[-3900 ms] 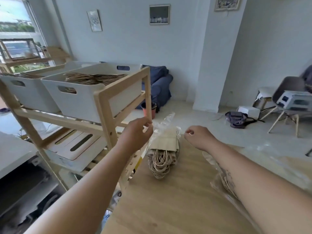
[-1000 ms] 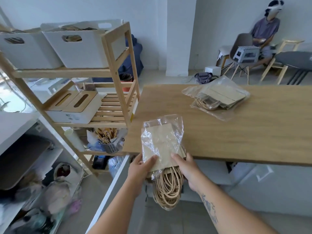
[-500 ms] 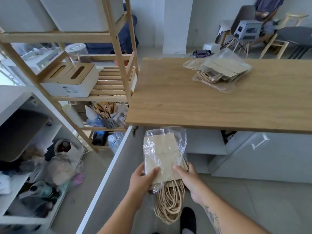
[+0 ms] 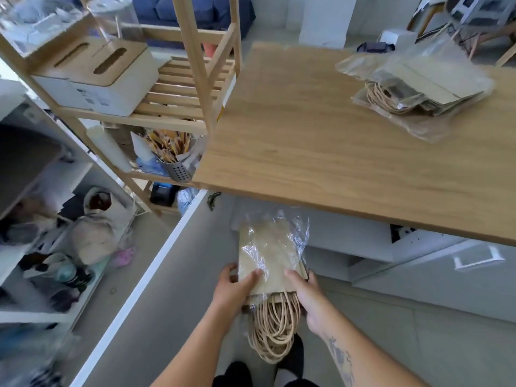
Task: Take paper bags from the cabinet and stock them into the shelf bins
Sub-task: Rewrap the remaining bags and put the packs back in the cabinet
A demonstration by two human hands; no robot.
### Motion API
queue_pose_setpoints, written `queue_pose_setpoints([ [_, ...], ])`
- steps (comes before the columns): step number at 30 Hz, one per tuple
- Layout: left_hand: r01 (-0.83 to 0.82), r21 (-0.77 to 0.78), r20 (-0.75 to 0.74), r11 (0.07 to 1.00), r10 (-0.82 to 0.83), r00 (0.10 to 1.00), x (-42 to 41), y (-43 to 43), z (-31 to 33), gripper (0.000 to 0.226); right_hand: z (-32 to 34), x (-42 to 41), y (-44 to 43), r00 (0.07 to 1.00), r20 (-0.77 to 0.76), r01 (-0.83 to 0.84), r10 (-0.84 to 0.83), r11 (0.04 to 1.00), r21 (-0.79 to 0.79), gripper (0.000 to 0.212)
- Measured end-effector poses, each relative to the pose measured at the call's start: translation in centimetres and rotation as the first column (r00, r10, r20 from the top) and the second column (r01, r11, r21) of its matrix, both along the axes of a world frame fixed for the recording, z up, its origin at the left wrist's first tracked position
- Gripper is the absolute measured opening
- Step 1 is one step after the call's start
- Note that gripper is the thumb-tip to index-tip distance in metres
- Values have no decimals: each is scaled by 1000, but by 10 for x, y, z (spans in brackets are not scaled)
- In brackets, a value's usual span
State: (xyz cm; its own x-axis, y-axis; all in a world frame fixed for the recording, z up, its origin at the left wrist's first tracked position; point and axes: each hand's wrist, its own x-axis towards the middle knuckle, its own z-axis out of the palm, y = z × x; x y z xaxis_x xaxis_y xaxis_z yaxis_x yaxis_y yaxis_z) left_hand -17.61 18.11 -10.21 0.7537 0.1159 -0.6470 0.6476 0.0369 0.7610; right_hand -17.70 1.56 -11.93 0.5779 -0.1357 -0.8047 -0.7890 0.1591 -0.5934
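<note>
A person's left hand [image 4: 233, 289] and right hand [image 4: 308, 298] each close their grip on the sides of a clear-plastic-wrapped bundle of brown paper bags [image 4: 272, 255], held low in front of the body below the edge of the light wooden table [image 4: 293, 129], its looped twine handles [image 4: 275, 331] hanging down. A second wrapped bundle of paper bags [image 4: 416, 88] lies on the table's far right. The slatted wooden shelf rack [image 4: 195, 65] stands to the left.
</note>
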Motion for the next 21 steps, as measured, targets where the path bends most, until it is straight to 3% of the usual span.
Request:
queue_pose_setpoints([
  [2,-20,19,14,1000,20,1000,26,-5,-30,53,-33,28,-5,1000,-4,-12,12,999,-30,93],
  [3,-24,31,28,999,23,999,40,-6,-46,51,-53,43,-8,1000,20,-16,17,999,-37,90],
  [9,-26,107,136,994,11,991,125,-4,-131,48,-135,134,-9,991,136,1,-1,1000,4,38],
  [12,-10,156,195,988,-21,981,159,1,-155,59,-161,172,-5,985,173,20,-28,999,44,48],
  [16,105,280,326,954,-197,925,167,2,-163,57,-179,201,4,966,246,58,-83,993,106,51],
  [18,217,502,314,837,-411,856,162,2,-167,91,-181,213,11,951,299,53,-85,992,113,58],
  [21,406,786,86,466,-732,675,160,7,-179,123,-177,228,20,928,366,31,-71,993,113,72],
])
